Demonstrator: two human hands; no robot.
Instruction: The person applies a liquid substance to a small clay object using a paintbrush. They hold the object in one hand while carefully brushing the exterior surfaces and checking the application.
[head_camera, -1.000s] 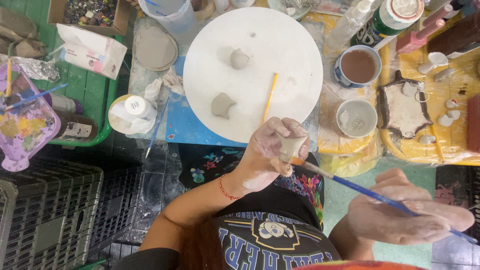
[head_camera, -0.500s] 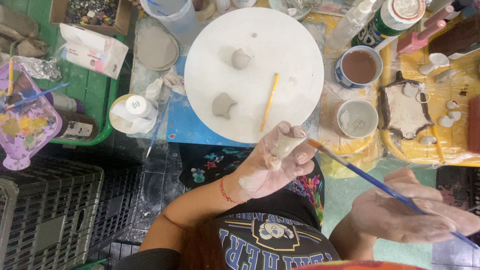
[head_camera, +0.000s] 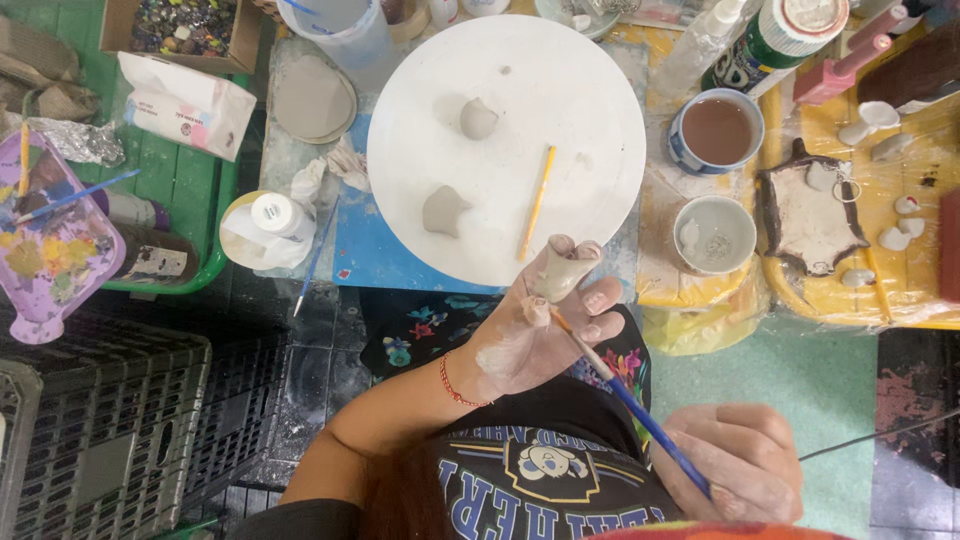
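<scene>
- Near the lower edge of the round white board (head_camera: 600, 90), the left hand (head_camera: 525, 335) is raised palm-up, its fingers (head_camera: 590, 300) curled around a small grey clay piece (head_camera: 558, 272) and pinching it between thumb and fingertips.
- Lower right, the right hand (head_camera: 742, 462) has its fingers pressed together around the handle of a blue paintbrush (head_camera: 640, 415); the brush slants up and left, and its tip meets the underside of the clay piece (right at the left palm).
- A thin red bracelet (head_camera: 455, 385) circles the left wrist.
- On the board lie two more grey clay lumps, one near the middle (head_camera: 478, 119) and one lower left (head_camera: 444, 211), well apart from each other, with a yellow pencil (head_camera: 536, 202) lying slanted just beside them.
- To the right of the board, on the yellow-covered tabletop (head_camera: 900, 300), stands a blue cup of brown liquid (head_camera: 716, 130); a white bowl (head_camera: 714, 234) sits just below it.
- Further right, a flat dark-edged clay slab (head_camera: 808, 210) rests among small white pebbles.
- To the left of the board, a white lidded jar (head_camera: 272, 218) sits near a loose thin brush (head_camera: 312, 262).
- At the far left, a purple paint palette (head_camera: 50, 262) rests by a green tray (head_camera: 185, 180), with black crates (head_camera: 90, 430) below.
</scene>
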